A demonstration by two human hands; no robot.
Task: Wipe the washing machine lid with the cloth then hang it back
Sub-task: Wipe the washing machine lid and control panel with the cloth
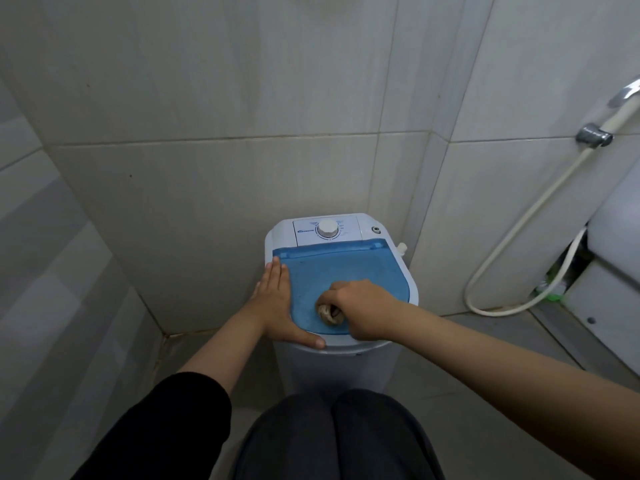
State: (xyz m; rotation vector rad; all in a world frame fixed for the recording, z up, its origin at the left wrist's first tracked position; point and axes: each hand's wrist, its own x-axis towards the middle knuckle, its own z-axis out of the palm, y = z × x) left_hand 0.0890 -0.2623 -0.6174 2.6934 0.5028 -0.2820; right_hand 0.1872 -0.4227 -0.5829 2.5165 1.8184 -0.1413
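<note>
head view: small white washing machine [341, 367] at centre frame, in a tiled corner.
lid: blue translucent washing machine lid [343, 268], shut; drum contents not visible through it.
cloth: bunched beige cloth [327, 314] on the lid's lower centre, mostly covered by fingers.
right hand: right hand [360, 311] fisted around the cloth, pressing it on the lid.
left hand: left hand [278, 303] flat, fingers together, on the lid's left edge.
dial: white dial [327, 228] above the lid; panel lettering unreadable.
hose: white hose [519, 230] at right, sprayer cut off by the frame edge.
</note>
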